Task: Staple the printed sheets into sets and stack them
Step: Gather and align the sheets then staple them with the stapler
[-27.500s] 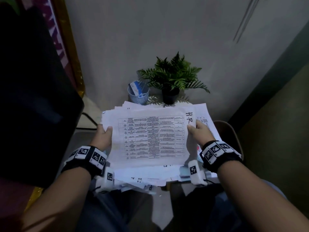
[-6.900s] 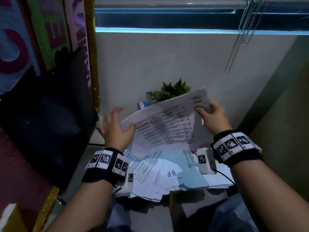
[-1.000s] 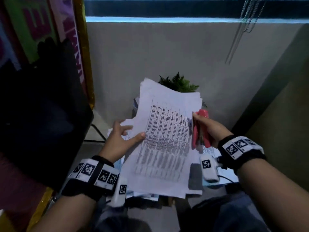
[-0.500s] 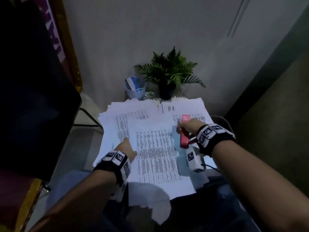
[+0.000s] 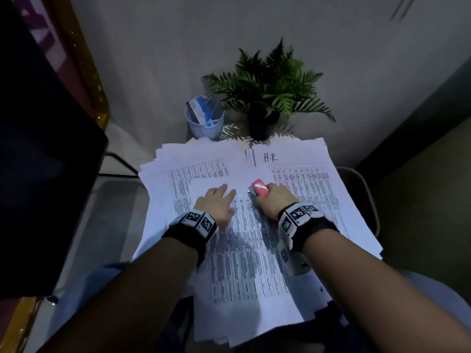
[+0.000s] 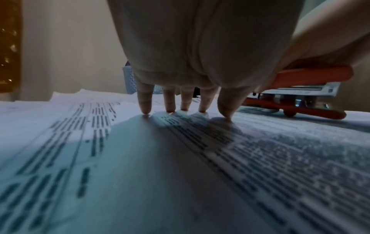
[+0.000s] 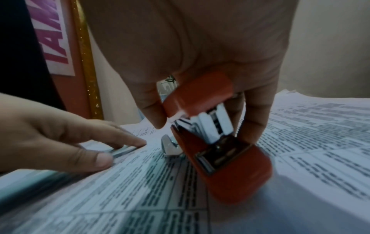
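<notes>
A set of printed sheets (image 5: 244, 250) lies on top of wider paper piles (image 5: 178, 174) that cover the small table. My left hand (image 5: 224, 192) presses the set's upper part with straight fingers; in the left wrist view its fingertips (image 6: 169, 109) stand on the paper. My right hand (image 5: 270, 194) grips a red stapler (image 5: 260, 188) at the set's top right corner. In the right wrist view the stapler (image 7: 220, 158) is tilted with its mouth apart, its base on the sheets. I cannot tell whether the corner lies inside its mouth.
A potted fern (image 5: 267, 85) and a blue mesh cup (image 5: 204, 121) stand at the table's back edge against the wall. A dark screen (image 5: 38, 149) fills the left side. The right-hand pile (image 5: 318, 184) carries a handwritten "H.R".
The set, held up a second ago, now lies flat on the pile. My left hand slid up towards its top edge, and my right hand brought the stapler to the top right corner.
</notes>
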